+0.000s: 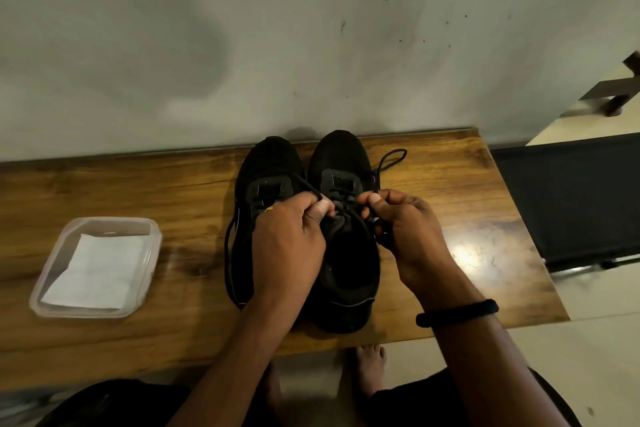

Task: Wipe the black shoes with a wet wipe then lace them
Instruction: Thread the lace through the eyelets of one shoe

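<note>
Two black shoes stand side by side on the wooden bench (138, 340), toes toward the wall. The left shoe (266, 163) is partly covered by my left forearm. Over the tongue of the right shoe (341, 163), my left hand (287, 239) pinches one strand of the black shoelace (389, 159). My right hand (405, 229) pinches another strand on the shoe's right side. A loop of the lace lies loose past the right shoe's toe side. A white wet wipe (97, 270) lies flat in a clear plastic container (45, 295) at the left.
A grey wall rises right behind the bench. A black fabric-covered frame (571, 198) stands off the bench's right end. Below the front edge are my knees and a bare foot (372, 367) on the floor.
</note>
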